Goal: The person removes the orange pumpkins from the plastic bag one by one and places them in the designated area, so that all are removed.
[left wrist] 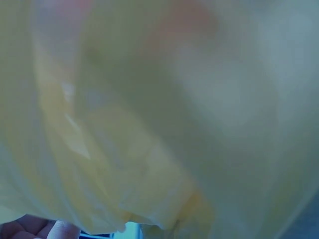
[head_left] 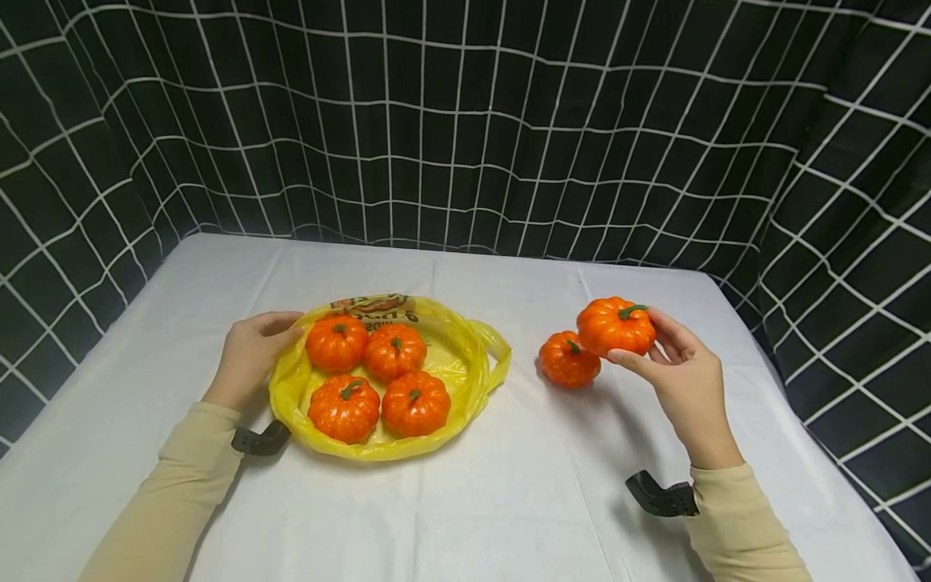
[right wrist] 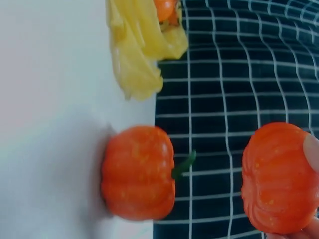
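Observation:
An open yellow plastic bag (head_left: 465, 372) lies on the table with several small orange pumpkins (head_left: 393, 352) inside it. My left hand (head_left: 250, 352) pinches the bag's left rim; in the left wrist view the yellow plastic (left wrist: 149, 164) fills most of the picture. Held up at the right, a pumpkin with a green stem (head_left: 615, 326) sits between the thumb and fingers of my right hand (head_left: 684, 380). Another pumpkin (head_left: 569, 360) rests on the table just left of the held one. The right wrist view shows the held pumpkin (right wrist: 281, 179) beside the resting pumpkin (right wrist: 138, 174).
A white cloth (head_left: 509, 501) covers the table. Black fabric with a white grid (head_left: 465, 121) hangs behind it and along both sides. The bag's handle loop (head_left: 499, 356) sticks out to the right, toward the resting pumpkin.

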A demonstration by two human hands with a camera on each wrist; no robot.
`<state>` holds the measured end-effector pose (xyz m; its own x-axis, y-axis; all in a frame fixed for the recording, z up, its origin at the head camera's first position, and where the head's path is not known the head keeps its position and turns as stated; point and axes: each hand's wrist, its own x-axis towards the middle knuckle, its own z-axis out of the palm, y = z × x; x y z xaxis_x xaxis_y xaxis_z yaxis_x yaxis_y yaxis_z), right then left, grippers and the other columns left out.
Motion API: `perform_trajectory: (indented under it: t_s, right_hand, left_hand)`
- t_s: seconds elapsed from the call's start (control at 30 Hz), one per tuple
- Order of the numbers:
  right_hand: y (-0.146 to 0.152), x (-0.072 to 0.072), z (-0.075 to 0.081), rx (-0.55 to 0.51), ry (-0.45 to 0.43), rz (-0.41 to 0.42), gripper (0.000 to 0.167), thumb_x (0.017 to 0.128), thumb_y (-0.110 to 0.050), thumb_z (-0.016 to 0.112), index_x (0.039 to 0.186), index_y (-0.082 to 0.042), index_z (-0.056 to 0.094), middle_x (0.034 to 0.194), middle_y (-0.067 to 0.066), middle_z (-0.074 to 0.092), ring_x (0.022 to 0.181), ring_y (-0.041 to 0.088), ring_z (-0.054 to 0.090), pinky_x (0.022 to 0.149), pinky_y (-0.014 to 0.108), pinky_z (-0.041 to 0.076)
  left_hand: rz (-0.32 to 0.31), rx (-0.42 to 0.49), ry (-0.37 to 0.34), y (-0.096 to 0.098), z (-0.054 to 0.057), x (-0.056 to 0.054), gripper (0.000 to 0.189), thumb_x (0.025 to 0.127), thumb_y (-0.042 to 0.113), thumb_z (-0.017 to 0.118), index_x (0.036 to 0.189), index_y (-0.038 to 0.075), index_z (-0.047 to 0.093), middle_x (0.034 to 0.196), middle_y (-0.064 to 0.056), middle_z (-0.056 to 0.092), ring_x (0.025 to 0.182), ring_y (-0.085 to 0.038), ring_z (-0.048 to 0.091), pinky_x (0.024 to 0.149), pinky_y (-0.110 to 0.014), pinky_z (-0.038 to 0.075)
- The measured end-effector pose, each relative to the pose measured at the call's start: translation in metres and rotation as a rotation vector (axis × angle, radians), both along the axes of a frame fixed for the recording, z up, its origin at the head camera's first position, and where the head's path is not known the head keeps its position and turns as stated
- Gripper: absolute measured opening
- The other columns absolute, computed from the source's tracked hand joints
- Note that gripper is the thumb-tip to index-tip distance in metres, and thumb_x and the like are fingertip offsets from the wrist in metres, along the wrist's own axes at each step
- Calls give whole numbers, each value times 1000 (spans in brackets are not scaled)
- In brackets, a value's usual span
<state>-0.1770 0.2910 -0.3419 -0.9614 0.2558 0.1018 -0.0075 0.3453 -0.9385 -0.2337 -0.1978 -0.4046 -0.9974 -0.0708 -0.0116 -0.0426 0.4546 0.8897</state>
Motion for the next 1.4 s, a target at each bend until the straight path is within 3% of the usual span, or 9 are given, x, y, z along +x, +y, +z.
perform_trajectory:
  t_s: [0.17,0.37,0.6,0.87,1.27,1.4]
  right_hand:
    - [15,3,-2,-150,16,-53,86,76,-10,85,150,-10,42,158,10,41,147,18,37,100,8,43]
    - [27,4,-6,-207,19,-95,85,76,-6,85,150,-10,43,157,9,43,147,16,38,100,8,43]
    - [37,0,-13,-203,-3,-122,85,78,-9,84,151,-11,42,158,9,41,148,17,36,94,3,46]
    - [49,-5,-25,-177,-78,-159,86,80,-18,84,152,-14,40,159,10,38,149,16,34,95,2,44]
    - [60,-16,-46,-80,-213,-155,89,82,-31,82,155,-14,33,162,10,32,151,21,29,102,5,40]
    - [61,-20,-51,-55,-235,-139,89,85,-31,79,157,-13,29,164,11,28,152,23,27,110,10,36]
  left_hand:
    - [-1,-3,-4,0,0,-1,43,100,24,57,135,0,58,141,-23,57,137,-38,47,114,-50,42]
    - [0,2,-4,0,0,0,42,100,23,57,135,0,58,140,-24,57,137,-38,47,114,-50,42]
    - [-3,5,3,-1,-1,-1,43,100,23,58,135,-1,57,140,-24,57,136,-38,48,114,-50,42]
    - [-1,8,-9,-1,-1,-1,42,100,23,58,135,0,58,141,-23,57,137,-37,47,114,-49,43]
    - [-2,7,-22,-2,-2,-2,43,100,24,56,135,0,57,141,-23,56,137,-38,47,114,-49,42]
    - [-3,11,-14,-1,-1,-2,43,100,24,56,136,0,57,141,-23,57,136,-37,48,113,-49,43]
